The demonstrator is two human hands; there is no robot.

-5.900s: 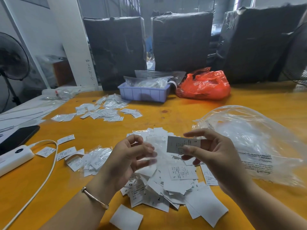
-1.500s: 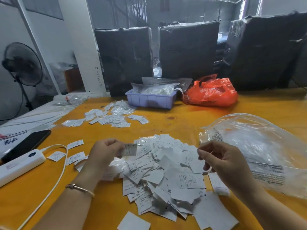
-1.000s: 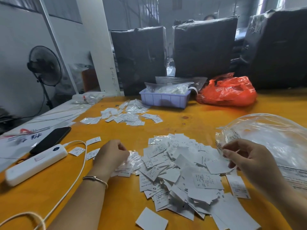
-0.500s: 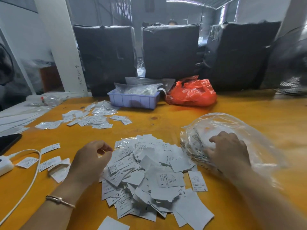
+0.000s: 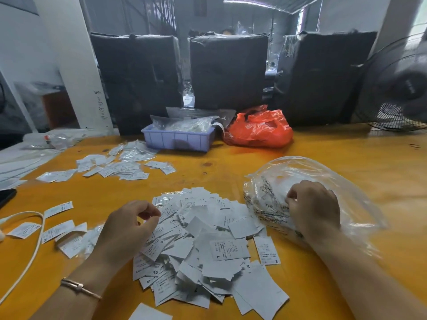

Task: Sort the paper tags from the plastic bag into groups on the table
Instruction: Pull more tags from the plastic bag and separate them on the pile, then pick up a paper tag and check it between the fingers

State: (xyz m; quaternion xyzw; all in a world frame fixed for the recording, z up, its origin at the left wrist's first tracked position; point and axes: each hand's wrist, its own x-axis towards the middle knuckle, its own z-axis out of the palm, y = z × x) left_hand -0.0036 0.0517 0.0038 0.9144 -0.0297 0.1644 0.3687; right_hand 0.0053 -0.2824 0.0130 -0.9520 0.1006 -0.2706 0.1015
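A big loose pile of white paper tags (image 5: 208,241) lies in the middle of the orange table (image 5: 346,158). My left hand (image 5: 129,229) hovers at the pile's left edge, fingers loosely curled, holding nothing. To the right lies the clear plastic bag (image 5: 300,172) with printed text. My right hand (image 5: 314,209) is at the bag, its fingers curled into the crumpled plastic near the mouth. Whether it is inside the bag is unclear. Sorted tags lie in a far-left group (image 5: 115,167) and a near-left group (image 5: 57,229).
A blue bin (image 5: 178,139) with clear packets and an orange plastic bag (image 5: 258,130) stand at the back. Black wrapped bales (image 5: 226,70) rise behind them. A white cable (image 5: 34,250) and a dark phone (image 5: 5,197) lie at the left; a fan (image 5: 402,88) stands at the right.
My left hand carried a tag to the near-left group and came back empty to the pile. My right hand left the pile and took hold of the plastic bag.
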